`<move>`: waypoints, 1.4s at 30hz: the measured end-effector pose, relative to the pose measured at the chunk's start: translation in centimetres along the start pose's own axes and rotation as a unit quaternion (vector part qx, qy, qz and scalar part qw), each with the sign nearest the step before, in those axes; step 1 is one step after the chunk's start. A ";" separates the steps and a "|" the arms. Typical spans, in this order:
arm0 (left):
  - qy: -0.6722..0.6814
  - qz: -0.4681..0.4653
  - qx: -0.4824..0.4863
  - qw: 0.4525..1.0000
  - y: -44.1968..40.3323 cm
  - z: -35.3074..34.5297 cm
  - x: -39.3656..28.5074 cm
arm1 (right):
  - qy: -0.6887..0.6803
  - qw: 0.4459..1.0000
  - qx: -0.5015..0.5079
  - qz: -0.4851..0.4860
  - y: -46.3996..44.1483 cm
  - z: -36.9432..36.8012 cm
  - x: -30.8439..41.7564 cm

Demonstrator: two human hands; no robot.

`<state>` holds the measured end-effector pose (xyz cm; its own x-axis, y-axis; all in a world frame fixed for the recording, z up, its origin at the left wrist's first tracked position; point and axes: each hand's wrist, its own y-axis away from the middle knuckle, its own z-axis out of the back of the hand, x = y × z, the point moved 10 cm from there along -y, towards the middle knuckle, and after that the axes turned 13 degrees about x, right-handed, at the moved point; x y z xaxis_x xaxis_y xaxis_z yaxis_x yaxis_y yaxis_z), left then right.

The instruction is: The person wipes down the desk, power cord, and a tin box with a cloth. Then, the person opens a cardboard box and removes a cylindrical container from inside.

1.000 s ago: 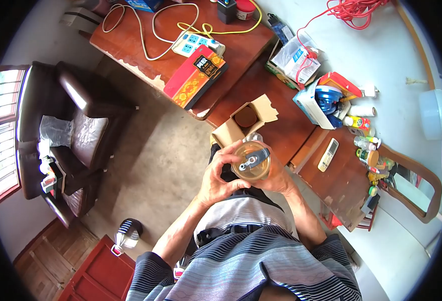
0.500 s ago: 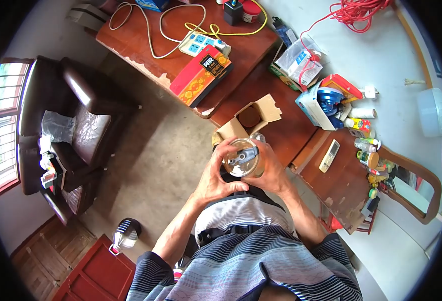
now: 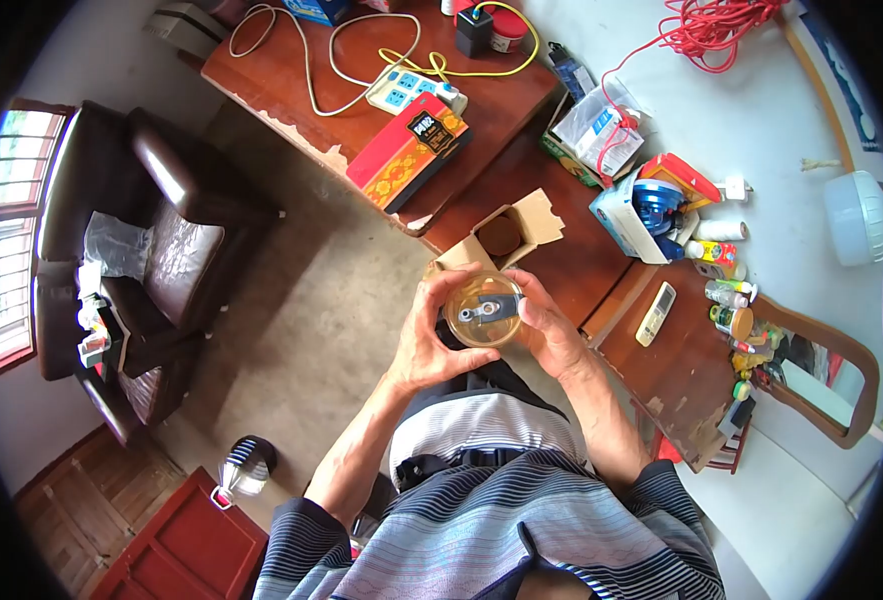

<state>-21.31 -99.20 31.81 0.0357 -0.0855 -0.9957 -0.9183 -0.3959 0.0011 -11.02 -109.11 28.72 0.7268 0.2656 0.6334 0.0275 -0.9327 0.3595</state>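
Note:
Both hands are round a clear cup [image 3: 488,332] held upright in front of my waist and seen from above. A grey flip piece with a small round opening sits on its see-through lid. The fingers of my left hand [image 3: 429,335] curve round the left side, its thumb along the near edge. My right hand [image 3: 558,340] closes on the right side, with its thumb at the end of the grey piece. Just beyond the cup, an opened cardboard box [image 3: 533,220] stands on the reddish-brown table [image 3: 576,245]. The cup's lower part is hidden from this angle.
A red and yellow box [image 3: 406,150] and a power strip [image 3: 401,92] lie on the higher table to the left. To the right are a remote control [image 3: 656,313], several small bottles and a framed mirror [image 3: 866,400]. A dark armchair [image 3: 181,255] stands at far left.
The cup's lid has turned a little, and its grey piece lies more level. My right thumb has come up onto the lid's right edge. The left hand stays wrapped round the cup.

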 end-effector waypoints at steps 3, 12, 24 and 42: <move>-0.005 -0.006 0.001 1.000 -0.1 -0.1 -0.5 | -0.063 0.998 0.003 0.006 0.0 0.4 -0.7; 0.026 -0.016 0.000 1.000 -0.4 -0.3 -0.9 | -0.098 0.995 0.000 0.024 -0.5 0.2 -0.2; 0.053 -0.045 -0.008 0.998 -0.7 -0.6 -0.7 | -0.119 0.990 0.005 0.070 -0.6 0.7 0.6; 0.098 -0.077 0.007 0.992 -1.9 1.3 -2.1 | 0.161 0.981 0.083 0.067 -1.5 -1.5 3.7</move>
<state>-20.15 -97.12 33.74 0.2514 -0.2020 -0.9466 -0.9012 -0.4055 -0.1529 -9.40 -106.37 31.55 0.4777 0.1766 0.8606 0.0783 -0.9842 0.1586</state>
